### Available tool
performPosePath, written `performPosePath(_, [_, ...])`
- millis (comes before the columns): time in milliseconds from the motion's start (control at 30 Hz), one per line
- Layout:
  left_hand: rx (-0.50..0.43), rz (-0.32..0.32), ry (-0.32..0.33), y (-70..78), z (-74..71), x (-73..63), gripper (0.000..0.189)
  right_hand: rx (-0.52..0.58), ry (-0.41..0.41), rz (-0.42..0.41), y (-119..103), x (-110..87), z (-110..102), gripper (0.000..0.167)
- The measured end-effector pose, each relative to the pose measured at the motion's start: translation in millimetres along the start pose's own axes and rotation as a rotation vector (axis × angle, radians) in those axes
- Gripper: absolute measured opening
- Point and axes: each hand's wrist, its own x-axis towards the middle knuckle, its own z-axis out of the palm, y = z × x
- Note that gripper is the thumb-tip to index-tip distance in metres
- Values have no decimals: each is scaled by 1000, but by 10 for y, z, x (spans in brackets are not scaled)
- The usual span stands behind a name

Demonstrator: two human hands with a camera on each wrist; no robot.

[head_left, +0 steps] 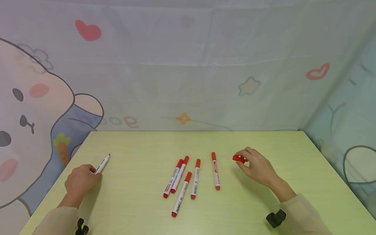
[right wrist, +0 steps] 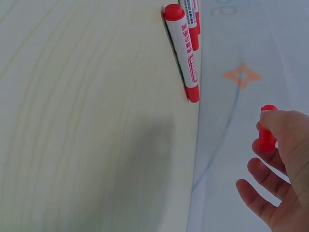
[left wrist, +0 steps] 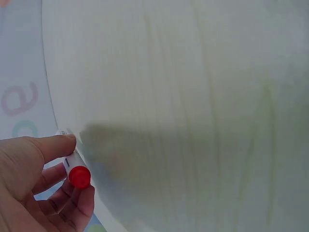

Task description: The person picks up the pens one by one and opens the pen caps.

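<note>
My left hand (head_left: 80, 181) pinches an uncapped white marker (head_left: 102, 164) above the table's left side, its dark tip pointing up and away. The left wrist view shows the marker's red end plug (left wrist: 79, 177) between thumb and fingers. Over the right side, my right hand (head_left: 258, 166) pinches a red marker cap (head_left: 238, 159) between thumb and index finger. That same cap (right wrist: 267, 130) appears in the right wrist view, the other fingers loosely bent below it. Nearest to the right hand, a capped marker (head_left: 215, 171) lies on the table.
Several more red-capped markers lie mid-table, among them one toward the front (head_left: 181, 195) and one beside it (head_left: 195, 179). The pale wooden table (head_left: 141, 209) ends at a printed cloth backdrop (head_left: 164, 81). A black wrist device (head_left: 276, 218) sits by the right sleeve.
</note>
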Motion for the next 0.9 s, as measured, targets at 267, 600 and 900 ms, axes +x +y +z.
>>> performPosePath(267, [-1, 2, -15, 6, 13, -22, 36, -7, -9, 8, 11, -14, 3, 26])
performPosePath(600, [3, -19, -44, 12, 13, -27, 38, 7, -14, 11, 12, -16, -4, 24])
performPosePath(900, [5, -28, -67, 1, 10, -22, 39, 1, -44, 47, 20, -22, -18, 21])
